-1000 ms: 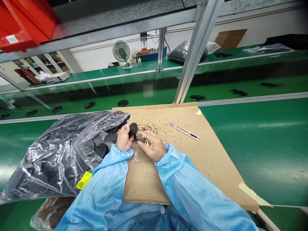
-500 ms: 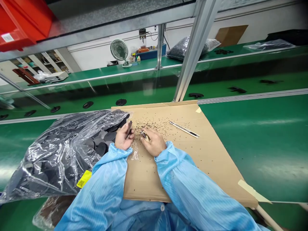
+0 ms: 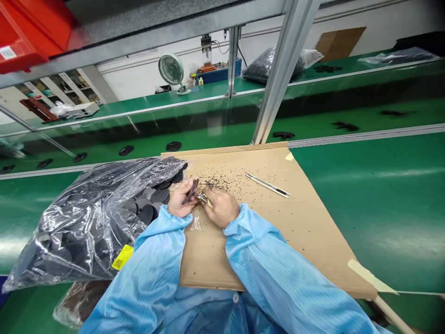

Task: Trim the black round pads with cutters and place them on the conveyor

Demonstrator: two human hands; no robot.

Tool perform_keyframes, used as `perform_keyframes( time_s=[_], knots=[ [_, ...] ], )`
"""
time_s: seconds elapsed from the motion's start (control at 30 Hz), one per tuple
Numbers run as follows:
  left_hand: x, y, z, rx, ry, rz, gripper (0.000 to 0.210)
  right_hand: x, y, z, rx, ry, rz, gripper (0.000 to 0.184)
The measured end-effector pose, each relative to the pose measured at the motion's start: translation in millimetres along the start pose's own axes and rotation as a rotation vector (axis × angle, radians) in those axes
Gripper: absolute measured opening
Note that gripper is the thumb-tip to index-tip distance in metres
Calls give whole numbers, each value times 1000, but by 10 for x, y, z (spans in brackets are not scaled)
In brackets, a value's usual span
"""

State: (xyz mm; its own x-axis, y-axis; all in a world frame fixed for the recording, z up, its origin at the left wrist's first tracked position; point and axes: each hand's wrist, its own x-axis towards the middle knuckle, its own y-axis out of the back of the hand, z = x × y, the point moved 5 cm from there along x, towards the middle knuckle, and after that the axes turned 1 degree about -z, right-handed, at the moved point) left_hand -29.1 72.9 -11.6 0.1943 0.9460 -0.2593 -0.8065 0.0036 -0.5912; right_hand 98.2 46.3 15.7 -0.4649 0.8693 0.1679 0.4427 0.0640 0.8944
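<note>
Tilted up on edge, a dark round disc [image 3: 191,191] is gripped in my left hand [image 3: 180,200]. My right hand [image 3: 221,207] is closed around a pair of nippers [image 3: 204,198] with pale handles, and their metal jaws meet the edge of the disc. Both hands are over a brown cardboard sheet [image 3: 278,246]. Many small dark scraps [image 3: 215,182] are scattered just beyond the hands. To the left, a large clear plastic bag [image 3: 86,208] lies open towards me, full of similar dark discs [image 3: 148,213].
A snap-off cutter knife [image 3: 267,185] lies on the cardboard at the right. Behind, a green conveyor belt [image 3: 208,132] carries spaced black parts. An aluminium post [image 3: 278,79] rises at the cardboard's far edge. A red bin [image 3: 31,35] hangs upper left.
The nippers have moved left from beside the disc to its edge. My left hand has turned the disc so more of its face shows.
</note>
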Motion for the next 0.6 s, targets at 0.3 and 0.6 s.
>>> perform_keyframes(
  time_s=[0.3, 0.6],
  knots=[
    [-3, -5, -13, 32, -23, 10, 27, -2, 13, -11, -75, 2, -30, 22],
    [35, 39, -67, 21, -47, 42, 30, 11, 9, -18, -120, -37, -126, 22]
  ],
)
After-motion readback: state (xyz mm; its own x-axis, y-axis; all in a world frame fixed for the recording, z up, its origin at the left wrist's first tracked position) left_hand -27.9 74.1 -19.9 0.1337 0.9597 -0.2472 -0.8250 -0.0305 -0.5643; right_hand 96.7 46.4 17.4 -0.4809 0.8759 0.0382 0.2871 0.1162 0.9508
